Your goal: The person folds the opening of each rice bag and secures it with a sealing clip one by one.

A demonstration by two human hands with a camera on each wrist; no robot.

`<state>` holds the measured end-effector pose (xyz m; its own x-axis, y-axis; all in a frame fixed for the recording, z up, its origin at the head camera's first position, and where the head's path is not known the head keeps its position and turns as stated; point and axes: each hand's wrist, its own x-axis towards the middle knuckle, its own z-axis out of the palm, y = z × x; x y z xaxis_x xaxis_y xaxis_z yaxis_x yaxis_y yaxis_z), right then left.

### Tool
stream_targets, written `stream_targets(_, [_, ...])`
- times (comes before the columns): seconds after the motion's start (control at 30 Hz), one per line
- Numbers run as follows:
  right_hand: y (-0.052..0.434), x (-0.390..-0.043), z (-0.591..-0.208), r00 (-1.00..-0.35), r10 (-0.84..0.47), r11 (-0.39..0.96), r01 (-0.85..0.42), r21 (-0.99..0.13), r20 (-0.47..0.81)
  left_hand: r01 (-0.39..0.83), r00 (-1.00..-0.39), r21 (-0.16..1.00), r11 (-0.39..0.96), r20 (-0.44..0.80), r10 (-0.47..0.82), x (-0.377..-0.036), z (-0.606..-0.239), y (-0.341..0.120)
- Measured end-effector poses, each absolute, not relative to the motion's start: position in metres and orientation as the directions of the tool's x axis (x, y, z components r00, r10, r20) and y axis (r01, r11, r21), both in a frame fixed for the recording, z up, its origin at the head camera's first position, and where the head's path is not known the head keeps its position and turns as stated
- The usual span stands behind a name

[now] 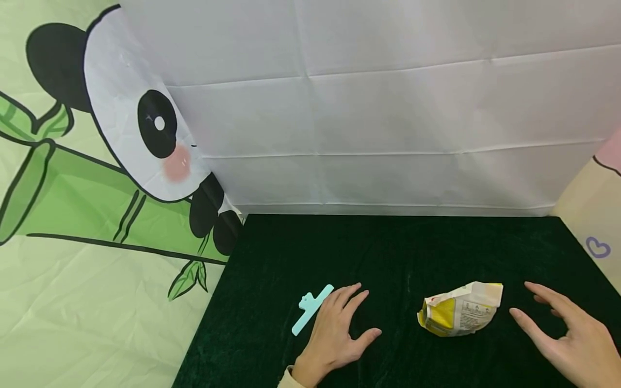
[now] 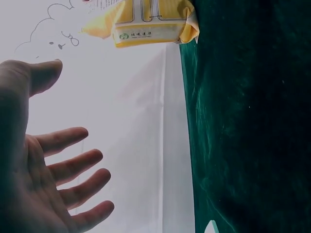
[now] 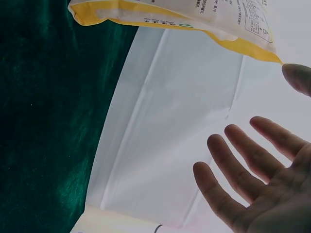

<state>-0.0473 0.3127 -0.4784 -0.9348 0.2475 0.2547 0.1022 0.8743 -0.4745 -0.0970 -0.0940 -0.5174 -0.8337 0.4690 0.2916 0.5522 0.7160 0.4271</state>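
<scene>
the light blue clip (image 1: pixel 312 307) lay on the dark green cloth (image 1: pixel 398 242), touching the fingers of the left hand (image 1: pixel 339 334), which was spread wide and held nothing. the yellow and white bag (image 1: pixel 460 310) lay between the hands. the right hand (image 1: pixel 572 334) was near it, open and empty. i think the crumpled bag could slide away on the cloth if pushed from one side only.

the head view looks forward and down from above the dark green cloth (image 1: pixel 388 253) toward the white backdrop (image 1: pixel 388 108), taking in the whole scene. each wrist view sits low and close beside its palm, rolled sideways, facing that backdrop. all three share the yellow bag (image 1: pixel 458 310) (image 2: pixel 146 19) (image 3: pixel 170 14)
</scene>
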Motion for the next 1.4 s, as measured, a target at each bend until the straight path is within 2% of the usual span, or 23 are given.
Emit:
stream_targets(0.3, [0.313,-0.047,-0.477,-0.936,0.236,0.882,0.093,-0.462,0.263,0.543,-0.839,0.453,0.707,0.260,0.478,-0.096,-0.516,-0.091])
stream_targets(1.4, [0.308,-0.051,-0.474,-0.940,0.172,0.878,0.011,-0.478,0.294,0.635,-0.772,0.386,0.669,0.352,0.530,-0.098,-0.510,-0.066])
